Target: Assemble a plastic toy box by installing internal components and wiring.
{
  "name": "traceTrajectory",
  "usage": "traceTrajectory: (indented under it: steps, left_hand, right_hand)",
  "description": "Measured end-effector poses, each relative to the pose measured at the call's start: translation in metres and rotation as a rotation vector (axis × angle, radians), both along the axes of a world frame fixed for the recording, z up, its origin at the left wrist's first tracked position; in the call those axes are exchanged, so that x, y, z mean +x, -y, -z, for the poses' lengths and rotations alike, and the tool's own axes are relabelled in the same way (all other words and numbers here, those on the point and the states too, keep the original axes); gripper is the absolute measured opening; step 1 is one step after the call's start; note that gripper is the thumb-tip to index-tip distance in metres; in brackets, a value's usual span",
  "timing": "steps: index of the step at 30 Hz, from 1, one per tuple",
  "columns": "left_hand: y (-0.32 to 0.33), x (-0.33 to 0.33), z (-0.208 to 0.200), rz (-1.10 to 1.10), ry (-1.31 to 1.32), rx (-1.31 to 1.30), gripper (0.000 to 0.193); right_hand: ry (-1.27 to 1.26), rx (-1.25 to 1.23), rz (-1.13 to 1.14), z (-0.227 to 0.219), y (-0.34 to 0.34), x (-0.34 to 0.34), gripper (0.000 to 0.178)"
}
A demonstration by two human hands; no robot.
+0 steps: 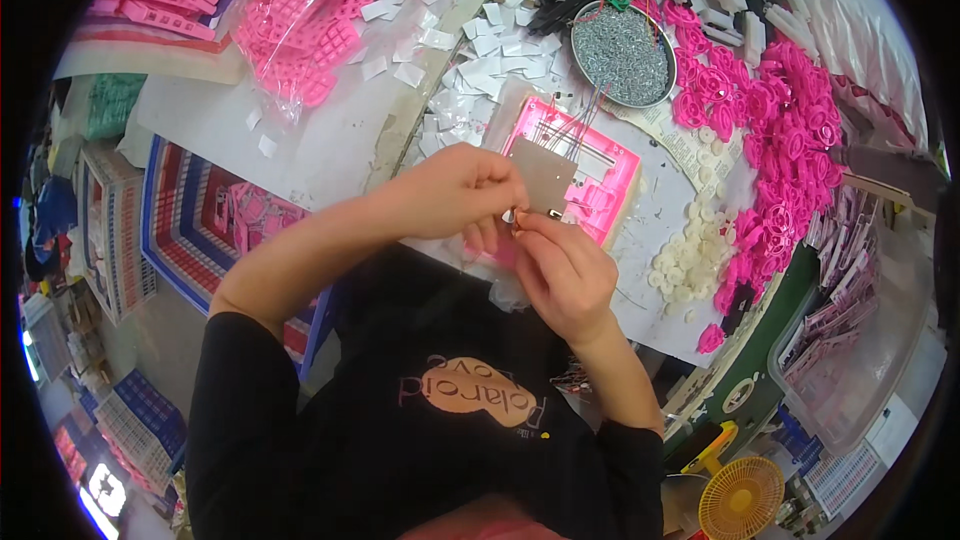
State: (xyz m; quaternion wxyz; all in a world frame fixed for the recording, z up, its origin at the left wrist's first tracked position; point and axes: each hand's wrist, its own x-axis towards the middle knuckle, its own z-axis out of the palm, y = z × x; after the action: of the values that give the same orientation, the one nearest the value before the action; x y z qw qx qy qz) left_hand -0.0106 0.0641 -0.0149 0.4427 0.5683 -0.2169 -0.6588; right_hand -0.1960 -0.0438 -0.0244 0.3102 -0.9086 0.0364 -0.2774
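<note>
In front of me a pink plastic housing (622,162) lies on the worktable, with thin wires (580,125) running up from it. A flat grey-brown square plate (543,177) covers part of the housing. My left hand (465,195) reaches over the housing's near left corner, its thumb and fingers pinched together. My right hand (570,275) meets it from the near right, also pinched. Between the fingertips is a small part, partly whitish and partly copper-coloured, too small and too covered to name.
A round metal bowl of small screws (622,55) stands beyond the housing. White paper pieces (500,65) lie at the back, near a bag of pink keypads (300,30). Cream-coloured round pieces (690,255) and a heap of pink ring-shaped parts (780,160) lie to the right.
</note>
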Motion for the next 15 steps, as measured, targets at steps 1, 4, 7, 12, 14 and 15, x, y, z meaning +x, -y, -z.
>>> traceTrajectory:
  steps: [1,4,7,12,14,15]
  left_hand:
    - [0.001,0.002,0.001,0.030,0.034,-0.019,0.012]
    - [0.001,0.006,0.005,0.177,0.466,-0.309,0.013]
    - [-0.002,0.000,0.010,0.239,0.832,-0.527,0.013]
    - [-0.011,-0.007,0.016,0.267,0.999,-0.612,0.017]
    - [-0.013,-0.008,0.018,0.280,1.044,-0.652,0.019]
    - [-0.013,-0.007,0.018,0.293,1.046,-0.654,0.021]
  right_hand:
    - [-0.014,-0.034,-0.016,-0.001,0.002,0.001,0.028]
    - [-0.076,-0.133,-0.034,-0.004,0.004,0.004,0.027]
    - [-0.153,-0.214,-0.012,-0.003,0.001,0.005,0.024]
    - [-0.151,-0.234,-0.012,0.009,-0.003,0.009,0.024]
    - [-0.206,-0.202,-0.014,0.007,-0.005,0.008,0.024]
    - [-0.232,-0.189,-0.014,0.005,-0.006,0.007,0.023]
